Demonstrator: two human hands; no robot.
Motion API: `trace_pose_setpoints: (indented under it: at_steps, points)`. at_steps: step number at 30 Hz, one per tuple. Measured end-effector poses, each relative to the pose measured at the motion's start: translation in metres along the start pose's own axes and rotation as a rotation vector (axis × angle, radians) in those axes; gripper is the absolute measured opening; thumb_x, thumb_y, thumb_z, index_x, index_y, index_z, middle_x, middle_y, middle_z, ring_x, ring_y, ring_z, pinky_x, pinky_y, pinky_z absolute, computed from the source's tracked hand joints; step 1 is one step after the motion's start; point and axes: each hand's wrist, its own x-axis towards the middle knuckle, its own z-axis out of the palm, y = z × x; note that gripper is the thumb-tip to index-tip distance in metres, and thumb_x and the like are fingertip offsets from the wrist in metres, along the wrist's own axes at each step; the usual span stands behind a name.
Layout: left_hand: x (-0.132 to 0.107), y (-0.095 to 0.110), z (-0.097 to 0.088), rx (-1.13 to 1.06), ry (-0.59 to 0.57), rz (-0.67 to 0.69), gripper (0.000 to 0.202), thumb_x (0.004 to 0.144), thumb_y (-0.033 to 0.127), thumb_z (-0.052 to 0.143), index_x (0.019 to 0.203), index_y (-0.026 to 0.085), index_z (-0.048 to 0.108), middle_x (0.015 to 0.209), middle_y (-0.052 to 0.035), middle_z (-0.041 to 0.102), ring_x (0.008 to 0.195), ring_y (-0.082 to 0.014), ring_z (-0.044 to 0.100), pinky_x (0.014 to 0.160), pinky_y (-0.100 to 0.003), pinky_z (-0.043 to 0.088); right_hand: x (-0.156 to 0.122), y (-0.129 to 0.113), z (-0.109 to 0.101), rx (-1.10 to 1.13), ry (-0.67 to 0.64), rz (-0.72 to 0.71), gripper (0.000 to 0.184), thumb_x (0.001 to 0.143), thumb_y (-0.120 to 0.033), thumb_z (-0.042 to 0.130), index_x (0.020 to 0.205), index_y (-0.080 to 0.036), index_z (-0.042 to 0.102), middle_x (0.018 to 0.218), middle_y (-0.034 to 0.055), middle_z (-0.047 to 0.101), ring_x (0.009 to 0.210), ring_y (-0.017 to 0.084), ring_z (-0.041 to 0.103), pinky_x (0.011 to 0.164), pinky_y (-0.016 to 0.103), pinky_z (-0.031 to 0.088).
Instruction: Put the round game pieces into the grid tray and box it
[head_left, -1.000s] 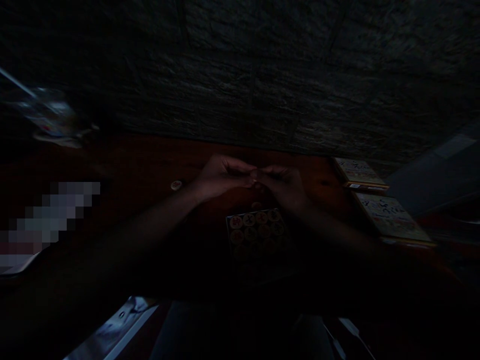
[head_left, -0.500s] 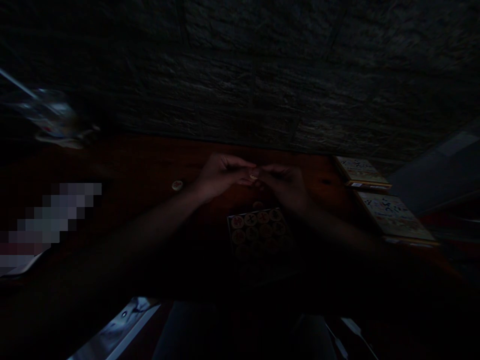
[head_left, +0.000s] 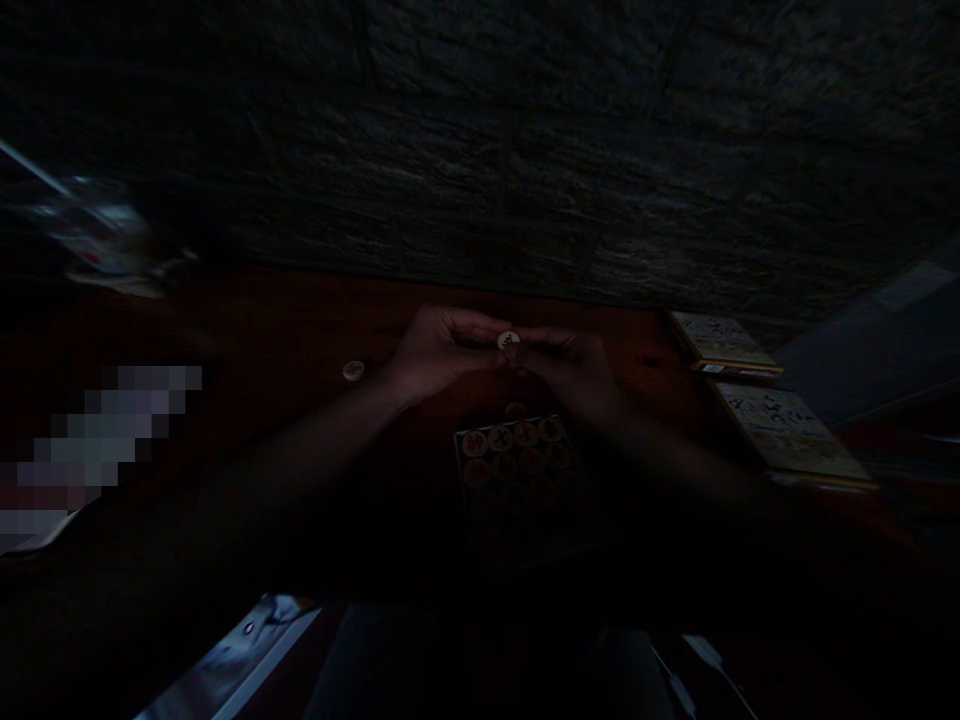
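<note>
Between the fingertips of my left hand [head_left: 450, 348] and my right hand [head_left: 566, 362] is a round xiangqi piece [head_left: 508, 341], its face with a dark character turned toward me. Both hands are closed on its edges, above the wooden table. Just nearer to me lies a box [head_left: 459, 455] with rows of round pieces, some lettered in red and some in dark. Its near rows sink into shadow. One more piece [head_left: 514, 409] lies by the box's far edge, dim. Left of my left hand, a loose piece [head_left: 353, 371] rests on the table.
Two flat printed boxes [head_left: 727, 342] [head_left: 791, 430] lie at the table's right side. A clear plastic container [head_left: 101, 230] stands at the far left. A stone wall [head_left: 480, 150] rises behind the table. A blurred-out item [head_left: 112, 440] lies at left. The scene is very dark.
The piece between my fingers has been turned, so its marked face now shows where mostly a sliver showed before. My hands stay in nearly the same place.
</note>
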Motion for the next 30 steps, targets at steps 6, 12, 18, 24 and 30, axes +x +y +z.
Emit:
trace_pose_setpoints:
  at_steps: [6, 12, 18, 24, 30]
  points:
    - [-0.0006, 0.0002, 0.0011, 0.031, -0.001, 0.038, 0.036, 0.072, 0.036, 0.101, 0.100, 0.019, 0.088, 0.103, -0.0102, 0.087, 0.097, -0.0276, 0.085, 0.097, -0.042, 0.067, 0.0011, 0.0001, 0.0007, -0.029, 0.036, -0.033, 0.032, 0.074, -0.054, 0.097, 0.089, -0.027, 0.088, 0.082, 0.0021, 0.083, 0.072, 0.018, 0.074, 0.072, 0.035, 0.061]
    - [-0.0035, 0.0012, 0.0031, -0.025, -0.009, -0.040, 0.039, 0.074, 0.043, 0.100, 0.102, 0.019, 0.089, 0.103, -0.0111, 0.087, 0.095, -0.0277, 0.085, 0.096, -0.043, 0.068, 0.0019, 0.0000, 0.0013, -0.075, 0.028, -0.053, 0.035, 0.079, -0.061, 0.092, 0.082, -0.027, 0.087, 0.077, 0.0018, 0.081, 0.069, 0.018, 0.073, 0.071, 0.034, 0.061]
    - [-0.0022, -0.0004, 0.0024, -0.132, 0.032, -0.083, 0.035, 0.075, 0.038, 0.099, 0.102, 0.017, 0.089, 0.103, -0.0113, 0.087, 0.090, -0.0265, 0.085, 0.097, -0.045, 0.069, 0.0019, 0.0024, 0.0021, -0.041, 0.048, -0.021, 0.041, 0.071, -0.055, 0.099, 0.097, -0.026, 0.087, 0.085, 0.0023, 0.084, 0.071, 0.018, 0.074, 0.069, 0.034, 0.062]
    - [-0.0006, 0.0006, 0.0021, -0.165, 0.039, -0.105, 0.032, 0.077, 0.037, 0.099, 0.100, 0.017, 0.088, 0.106, -0.0106, 0.087, 0.094, -0.0254, 0.084, 0.098, -0.044, 0.069, 0.0023, 0.0057, 0.0013, -0.041, 0.065, -0.023, 0.045, 0.069, -0.054, 0.101, 0.099, -0.025, 0.085, 0.092, 0.0038, 0.085, 0.075, 0.020, 0.076, 0.069, 0.035, 0.063]
    - [0.0002, -0.0019, 0.0023, -0.173, 0.048, -0.114, 0.035, 0.075, 0.035, 0.099, 0.102, 0.017, 0.087, 0.107, -0.0108, 0.086, 0.098, -0.0261, 0.084, 0.104, -0.047, 0.066, 0.0001, 0.0049, 0.0004, -0.048, 0.066, -0.039, 0.038, 0.075, -0.049, 0.097, 0.102, -0.025, 0.084, 0.097, 0.0046, 0.086, 0.078, 0.020, 0.077, 0.072, 0.036, 0.064]
